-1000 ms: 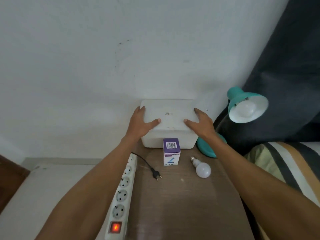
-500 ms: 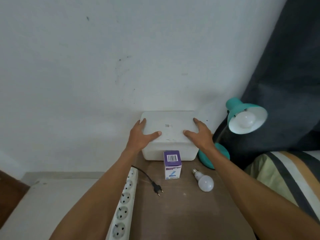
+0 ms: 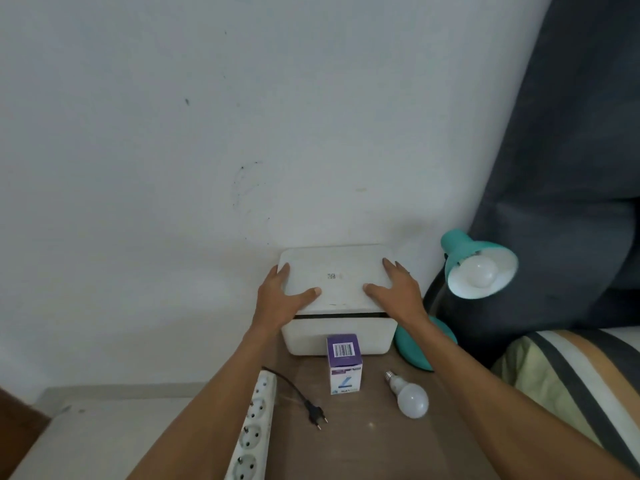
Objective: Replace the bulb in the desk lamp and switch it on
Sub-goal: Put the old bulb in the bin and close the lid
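A teal desk lamp [image 3: 465,256] stands at the right of the brown table, its shade facing me with a white bulb [image 3: 481,271] screwed in, unlit. A loose white bulb [image 3: 408,396] lies on the table beside a purple and white bulb carton [image 3: 344,363]. The lamp's black plug [image 3: 317,414] lies unplugged next to a white power strip [image 3: 254,424]. My left hand [image 3: 280,299] and my right hand [image 3: 398,289] grip the two sides of a white box lid [image 3: 337,275], raised slightly off the white box [image 3: 304,336] so a dark gap shows.
The white wall rises right behind the box. A dark curtain [image 3: 571,168] hangs at the right, with striped bedding [image 3: 568,382] below it. A pale surface [image 3: 104,431] lies left of the table. The lamp's round teal base [image 3: 415,348] sits by the box.
The view has tilted upward, so everything sits lower in frame. The lid has come up a little from the box, opening a dark gap at its front edge.
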The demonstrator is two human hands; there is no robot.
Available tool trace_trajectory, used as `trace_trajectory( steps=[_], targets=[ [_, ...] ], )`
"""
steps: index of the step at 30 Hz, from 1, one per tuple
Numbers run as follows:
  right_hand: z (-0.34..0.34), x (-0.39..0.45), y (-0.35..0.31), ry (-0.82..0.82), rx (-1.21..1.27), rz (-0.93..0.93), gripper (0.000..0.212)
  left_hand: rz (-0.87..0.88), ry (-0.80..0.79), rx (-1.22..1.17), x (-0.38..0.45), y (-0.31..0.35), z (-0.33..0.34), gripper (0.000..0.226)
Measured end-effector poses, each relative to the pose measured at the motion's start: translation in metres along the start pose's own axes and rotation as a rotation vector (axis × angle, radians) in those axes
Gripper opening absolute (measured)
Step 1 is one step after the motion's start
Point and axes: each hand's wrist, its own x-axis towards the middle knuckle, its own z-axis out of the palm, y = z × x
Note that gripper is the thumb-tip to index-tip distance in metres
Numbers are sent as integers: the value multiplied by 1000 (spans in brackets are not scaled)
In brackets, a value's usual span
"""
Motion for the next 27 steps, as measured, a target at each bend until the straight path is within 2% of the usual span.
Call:
trace_trajectory(
  steps=[8,16,21,27],
  targets=[
    [-12,-39,-12,26,27,-44,84,70,29,50,-37,15,-20,97],
    [-14,-144,10,123,52,-37,85,103,83,41,-135,0,-18,97],
    [-13,-210,44,94,3,27,81,18,58,92,-207,-23,-3,113],
    [-1,-275,81,83,-46,72,78,-60,2,194,-275,-53,23,104]
  ],
)
